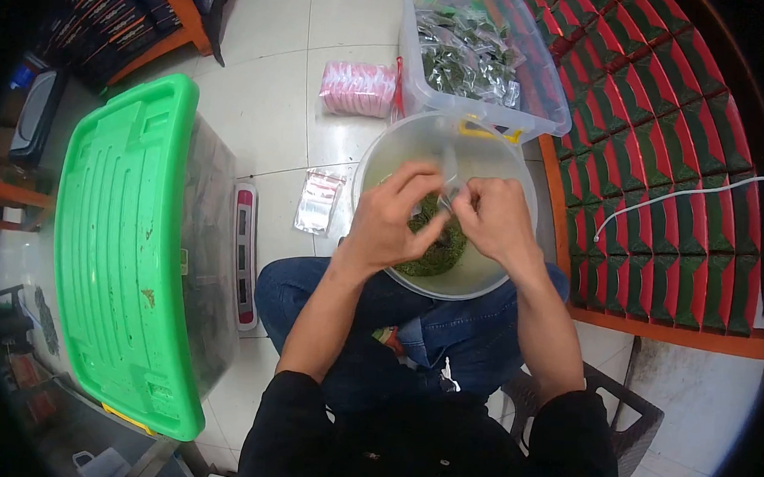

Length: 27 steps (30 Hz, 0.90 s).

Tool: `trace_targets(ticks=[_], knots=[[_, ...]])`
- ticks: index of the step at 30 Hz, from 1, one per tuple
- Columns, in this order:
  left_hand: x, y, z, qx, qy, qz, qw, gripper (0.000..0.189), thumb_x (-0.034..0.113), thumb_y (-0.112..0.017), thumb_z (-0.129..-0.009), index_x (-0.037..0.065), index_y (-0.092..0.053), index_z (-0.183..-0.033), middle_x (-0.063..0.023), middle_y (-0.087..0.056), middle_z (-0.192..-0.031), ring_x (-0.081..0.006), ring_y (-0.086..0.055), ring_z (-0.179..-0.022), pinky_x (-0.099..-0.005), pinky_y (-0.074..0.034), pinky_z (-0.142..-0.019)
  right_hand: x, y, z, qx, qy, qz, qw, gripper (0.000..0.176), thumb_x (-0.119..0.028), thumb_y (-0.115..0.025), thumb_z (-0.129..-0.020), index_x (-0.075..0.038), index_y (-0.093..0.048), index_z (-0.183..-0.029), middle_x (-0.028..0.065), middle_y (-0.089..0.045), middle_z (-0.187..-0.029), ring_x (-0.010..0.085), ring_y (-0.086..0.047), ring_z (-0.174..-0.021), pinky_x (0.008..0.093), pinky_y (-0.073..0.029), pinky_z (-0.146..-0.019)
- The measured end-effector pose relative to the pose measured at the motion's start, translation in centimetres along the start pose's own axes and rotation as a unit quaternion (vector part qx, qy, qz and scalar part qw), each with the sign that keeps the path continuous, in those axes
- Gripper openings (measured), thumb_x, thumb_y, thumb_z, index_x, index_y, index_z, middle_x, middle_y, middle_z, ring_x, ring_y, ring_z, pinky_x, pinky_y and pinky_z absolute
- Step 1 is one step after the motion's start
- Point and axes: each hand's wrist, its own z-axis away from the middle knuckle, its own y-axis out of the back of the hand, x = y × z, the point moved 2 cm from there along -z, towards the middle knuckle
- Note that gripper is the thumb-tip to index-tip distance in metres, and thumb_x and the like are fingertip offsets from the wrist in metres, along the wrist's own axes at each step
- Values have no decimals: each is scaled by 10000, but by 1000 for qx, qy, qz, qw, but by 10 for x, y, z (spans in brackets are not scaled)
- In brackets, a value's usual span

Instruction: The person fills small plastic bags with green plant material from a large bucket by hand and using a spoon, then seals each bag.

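A round translucent tub sits at my lap with a heap of green dried herb in it. Above the heap, my right hand is closed, pinching a small clear plastic bag between thumb and bent fingers. The bag is partly hidden and blurred, so its contents cannot be made out. My left hand is just left of the bag, its fingers curved and its thumb apart from them. Motion smears the left fingertips, and I see nothing held between them.
Beyond the tub stands a clear bin of filled bags. A pink-and-white packet and flat plastic bags lie on the tiles. Left are a digital scale and a green-lidded box. Red-and-green packs fill a rack at right.
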Motion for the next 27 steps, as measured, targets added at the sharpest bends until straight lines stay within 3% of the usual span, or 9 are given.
trace_targets(ticks=[3, 5, 6, 8, 10, 12, 21, 23, 27], knots=[[7, 9, -10, -84, -18, 80, 993, 533, 77, -883, -718, 70, -694, -1216, -116, -696, -1203, -324, -697, -1060, -365, -584, -896, 0, 6, -9, -116, 54, -63, 990, 307, -207, -652, -886, 40, -690, -707, 242, -621, -612, 398, -651, -571, 463, -509, -587], [-10, 6, -4, -65, -32, 67, 995, 526, 72, -883, -719, 65, -694, -1209, -124, -691, -1215, -318, -702, -1052, -367, -584, -890, 1, 6, -19, -180, 125, -129, 967, 346, -202, -638, -948, 51, -624, -712, 124, -515, -530, 134, -525, -472, 336, -385, -487], [-17, 7, -3, -47, -49, 53, 996, 519, 67, -883, -720, 61, -693, -1203, -132, -685, -1226, -312, -707, -1044, -369, -584, -884, 9, 3, -27, -183, 126, -129, 966, 346, -202, -638, -948, 51, -624, -712, 124, -515, -530, 134, -525, -472, 336, -385, -487], [-20, 12, -5, -22, -57, 52, 997, 567, 88, -915, -685, 58, -689, -1205, -139, -671, -1266, -265, -710, -1024, -348, -583, -855, 44, -24, -47, -221, -79, -385, 892, 318, -246, -658, -915, 16, -714, -744, 196, -649, -624, 273, -615, -520, 356, -481, -548], [-19, 18, -9, 8, 9, 68, 998, 595, 100, -938, -656, 51, -690, -1194, -136, -677, -1261, -217, -703, -986, -315, -574, -800, 93, -92, -72, -182, -43, -224, 956, 319, -287, -649, -937, -19, -757, -802, 180, -688, -647, 312, -644, -548, 415, -513, -579], [-24, 14, -8, 18, -16, 65, 998, 634, 130, -967, -626, 48, -689, -1190, -124, -676, -1269, -190, -687, -947, -289, -561, -751, 162, -185, -73, -309, 92, 102, 941, 314, -305, -622, -962, -31, -775, -965, 183, -758, -875, 354, -733, -779, 464, -574, -729], [-34, 9, -4, 19, 98, 146, 984, 641, 142, -980, -645, 46, -676, -1202, -85, -655, -1232, -101, -616, -831, -243, -530, -684, 158, -233, -74, -338, 74, 84, 934, 263, -195, -636, -925, -17, -702, -1108, 204, -707, -1076, 363, -681, -999, 468, -548, -870], [-36, 8, -3, 24, 187, 247, 950, 653, 128, -975, -650, 40, -666, -1219, -89, -632, -1243, -113, -628, -892, -233, -521, -712, 158, -237, -65, -344, 61, 82, 933, 278, -167, -640, -916, -13, -684, -1144, 210, -694, -1127, 365, -668, -1054, 469, -542, -905], [-35, 9, -4, 7, 165, 218, 962, 653, 119, -968, -654, 40, -663, -1227, -97, -621, -1238, -152, -633, -997, -263, -526, -800, 151, -246, -42, -363, 45, 80, 927, 335, -112, -648, -898, -6, -647, -1215, 220, -668, -1227, 369, -643, -1164, 471, -529, -976]])
